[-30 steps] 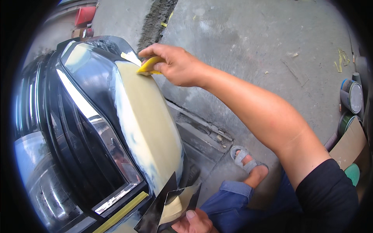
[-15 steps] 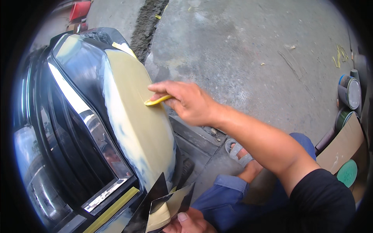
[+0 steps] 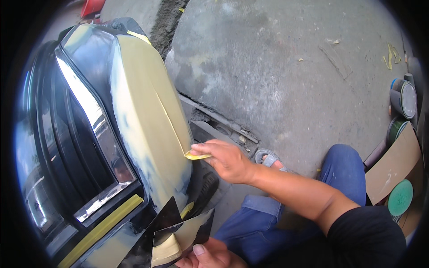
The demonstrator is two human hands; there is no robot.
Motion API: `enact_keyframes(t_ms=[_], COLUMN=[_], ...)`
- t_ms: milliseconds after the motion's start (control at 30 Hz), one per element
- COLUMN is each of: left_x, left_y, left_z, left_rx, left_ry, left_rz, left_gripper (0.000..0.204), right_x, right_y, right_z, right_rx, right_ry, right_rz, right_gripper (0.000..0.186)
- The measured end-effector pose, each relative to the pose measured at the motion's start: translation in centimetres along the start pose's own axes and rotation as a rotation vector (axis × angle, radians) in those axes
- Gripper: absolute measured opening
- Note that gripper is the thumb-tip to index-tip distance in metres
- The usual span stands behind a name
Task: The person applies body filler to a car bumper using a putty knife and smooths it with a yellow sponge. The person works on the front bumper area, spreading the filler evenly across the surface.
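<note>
filler-coated fender panel [image 3: 147, 116], pale yellow and smooth, curves along the left beside the glossy black grille [image 3: 67, 147]. right hand [image 3: 225, 158] pinches a thin yellow spreader [image 3: 196, 156] against its near edge. left hand [image 3: 210, 255] grips dark flat mixing boards [image 3: 178, 232], putty-smeared, nearest.
</note>
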State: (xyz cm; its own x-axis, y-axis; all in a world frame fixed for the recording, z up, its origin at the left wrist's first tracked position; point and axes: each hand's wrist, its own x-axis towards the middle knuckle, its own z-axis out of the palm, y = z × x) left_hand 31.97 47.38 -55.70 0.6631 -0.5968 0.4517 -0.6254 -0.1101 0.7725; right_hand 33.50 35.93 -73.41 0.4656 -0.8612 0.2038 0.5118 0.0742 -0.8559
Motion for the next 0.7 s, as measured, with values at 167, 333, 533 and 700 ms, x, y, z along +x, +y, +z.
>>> enact_keyframes(t_ms=[167, 333, 533, 700], left_x=[-0.5, -0.5, -1.4, -1.6], left_y=[0.7, 1.3, 1.1, 1.3], left_z=[-0.3, -0.1, -1.3, -1.4], left_rx=[-0.008, -0.097, -0.144, -0.138], left_ry=[0.030, 0.052, 0.020, 0.027], left_rz=[-0.058, -0.088, -0.088, -0.121], left_gripper=[0.063, 0.065, 0.065, 0.064], right_x=[-3.6, -0.8, 4.8, -0.1], right_y=[0.5, -0.5, -0.9, 0.6], right_z=[1.3, -1.7, -2.0, 0.8], right_rx=[0.063, 0.062, -0.135, -0.118], right_ry=[-0.099, -0.016, 0.087, 0.103], right_rz=[0.104, 0.224, -0.034, -0.037], right_gripper=[0.049, 0.050, 0.048, 0.055])
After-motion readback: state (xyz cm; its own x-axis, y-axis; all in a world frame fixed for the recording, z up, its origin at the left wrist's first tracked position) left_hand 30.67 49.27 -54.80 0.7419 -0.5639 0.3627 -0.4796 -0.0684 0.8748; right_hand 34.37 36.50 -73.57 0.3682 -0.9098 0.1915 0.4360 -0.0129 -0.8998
